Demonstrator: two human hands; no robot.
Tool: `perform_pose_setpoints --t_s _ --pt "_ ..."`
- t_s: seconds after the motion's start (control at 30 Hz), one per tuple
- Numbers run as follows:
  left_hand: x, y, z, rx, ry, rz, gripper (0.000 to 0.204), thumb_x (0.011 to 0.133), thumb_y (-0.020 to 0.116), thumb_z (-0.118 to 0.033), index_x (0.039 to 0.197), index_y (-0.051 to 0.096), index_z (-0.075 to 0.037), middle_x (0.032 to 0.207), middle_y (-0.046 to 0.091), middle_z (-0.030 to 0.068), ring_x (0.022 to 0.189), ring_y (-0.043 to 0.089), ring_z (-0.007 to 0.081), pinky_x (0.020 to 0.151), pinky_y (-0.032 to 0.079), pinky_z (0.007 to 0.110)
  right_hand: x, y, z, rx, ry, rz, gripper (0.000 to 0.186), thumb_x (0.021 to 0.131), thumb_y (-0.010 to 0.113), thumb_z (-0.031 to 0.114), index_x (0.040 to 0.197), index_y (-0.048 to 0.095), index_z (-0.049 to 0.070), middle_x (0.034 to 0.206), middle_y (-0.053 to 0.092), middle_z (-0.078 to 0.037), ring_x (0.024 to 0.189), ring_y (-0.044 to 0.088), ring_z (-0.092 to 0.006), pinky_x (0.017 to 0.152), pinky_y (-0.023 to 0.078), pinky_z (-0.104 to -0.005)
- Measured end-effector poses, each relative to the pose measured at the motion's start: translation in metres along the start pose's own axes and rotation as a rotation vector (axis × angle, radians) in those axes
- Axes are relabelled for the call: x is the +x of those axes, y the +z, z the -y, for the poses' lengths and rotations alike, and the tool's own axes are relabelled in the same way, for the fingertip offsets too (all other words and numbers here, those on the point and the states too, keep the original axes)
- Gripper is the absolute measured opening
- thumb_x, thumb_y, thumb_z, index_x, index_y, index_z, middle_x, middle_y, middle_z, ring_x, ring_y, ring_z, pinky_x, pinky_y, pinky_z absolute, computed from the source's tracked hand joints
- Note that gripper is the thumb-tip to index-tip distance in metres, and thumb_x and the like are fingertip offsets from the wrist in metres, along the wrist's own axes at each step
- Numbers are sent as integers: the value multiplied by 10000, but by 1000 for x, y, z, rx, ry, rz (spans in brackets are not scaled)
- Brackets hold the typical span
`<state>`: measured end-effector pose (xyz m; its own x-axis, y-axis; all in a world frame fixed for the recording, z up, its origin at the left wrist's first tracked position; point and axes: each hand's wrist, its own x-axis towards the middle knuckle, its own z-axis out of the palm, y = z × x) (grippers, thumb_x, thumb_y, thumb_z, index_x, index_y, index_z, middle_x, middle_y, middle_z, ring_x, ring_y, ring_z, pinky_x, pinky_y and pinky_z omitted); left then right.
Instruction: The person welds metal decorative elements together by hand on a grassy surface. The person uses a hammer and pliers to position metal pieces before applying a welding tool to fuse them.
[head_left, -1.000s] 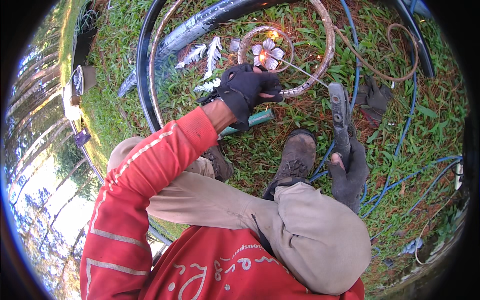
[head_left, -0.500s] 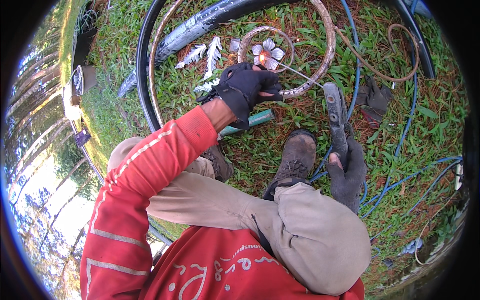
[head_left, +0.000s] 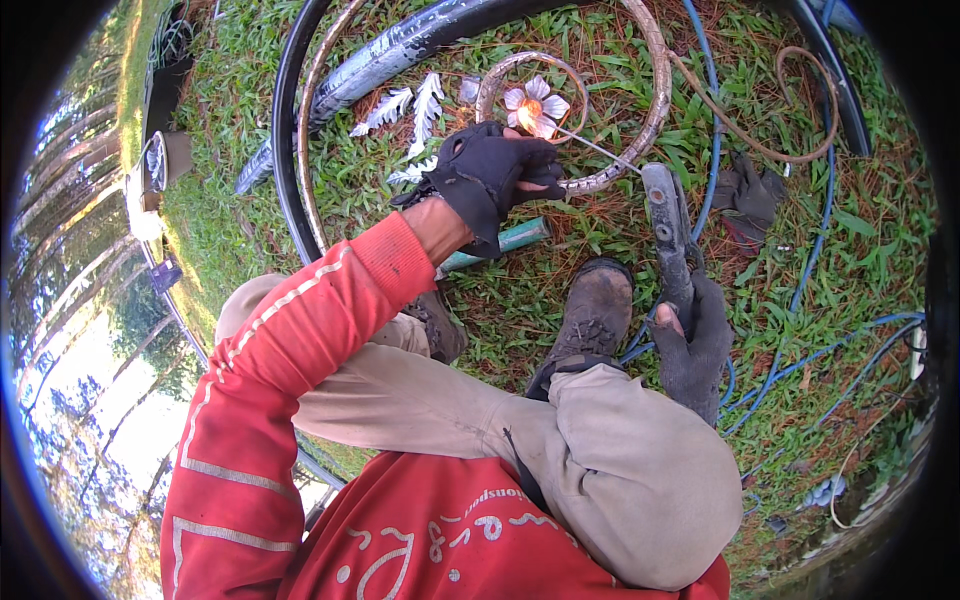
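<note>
My right hand (head_left: 697, 345), in a dark grey glove, is closed round the handle of a welding electrode holder (head_left: 668, 230). A thin welding rod (head_left: 598, 149) runs from its jaw to a silver metal flower (head_left: 552, 106), where the tip glows orange. The flower sits inside the small curl of a rusty scrolled metal bar (head_left: 660, 95). My left hand (head_left: 492, 172), in a black glove with bare fingertips, is closed beside the flower and the bar. Its fingers hide whatever they grip.
Silver metal leaves (head_left: 424, 112) lie left of the flower. Behind runs a thick worn pipe (head_left: 385, 75). A green tube (head_left: 520, 235) lies below my left hand. Blue cable (head_left: 712, 110) and a dark glove-like cloth (head_left: 748, 195) lie to the right. My boot (head_left: 592, 310) stands between my hands.
The electrode holder has shifted slightly up and left with my right hand. The orange glow now spreads over more of the flower's middle. My left hand stays in place.
</note>
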<state>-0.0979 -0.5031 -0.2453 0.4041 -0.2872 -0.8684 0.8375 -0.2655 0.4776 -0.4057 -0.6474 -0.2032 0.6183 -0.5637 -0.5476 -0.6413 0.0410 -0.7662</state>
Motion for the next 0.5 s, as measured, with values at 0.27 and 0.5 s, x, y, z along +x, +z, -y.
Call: perform_pose_setpoints --t_s 0.27,0.5 --pt "3 -5 3 83 17 -4 148 1031 771 -77 1113 741 43 1002 773 155 892 789 298 797 714 465 -1 3 -4 29 -35 -37 479 1017 818 259 1384 635 12 954 697 -106 839 639 -162 770 535 -352" --pt "-2 -7 1 150 67 34 186 1035 768 -115 1147 734 29 989 781 173 881 794 279 706 684 433 1 4 9 1 -34 -49 470 1017 809 262 1374 635 13 919 673 -102 793 604 -178 740 516 -362"
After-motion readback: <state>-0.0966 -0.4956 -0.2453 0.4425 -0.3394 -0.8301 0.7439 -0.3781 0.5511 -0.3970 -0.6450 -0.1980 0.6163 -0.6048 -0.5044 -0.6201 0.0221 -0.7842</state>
